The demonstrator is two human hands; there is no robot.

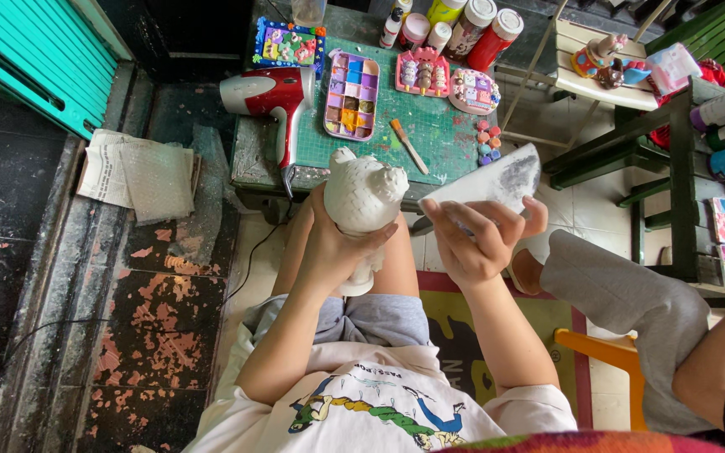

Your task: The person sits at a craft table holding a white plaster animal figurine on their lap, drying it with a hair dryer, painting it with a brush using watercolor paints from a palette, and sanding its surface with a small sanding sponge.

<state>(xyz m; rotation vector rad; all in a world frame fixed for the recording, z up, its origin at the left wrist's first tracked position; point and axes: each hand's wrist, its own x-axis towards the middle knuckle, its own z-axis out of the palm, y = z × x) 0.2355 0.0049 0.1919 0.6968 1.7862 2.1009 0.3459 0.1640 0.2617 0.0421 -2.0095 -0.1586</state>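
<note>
My left hand grips an unpainted white plaster figurine, held upright above my knees. My right hand holds a white sheet with a grey smudge just to the right of the figurine, its fingers curled around the sheet's lower edge. The two hands are a short gap apart, in front of the small table's near edge.
The green cutting mat on the low table carries a paint palette, a brush, painted plaster pieces, paint bottles and a red hair dryer. Another person's leg and arm sit at right. Folded newspaper lies left.
</note>
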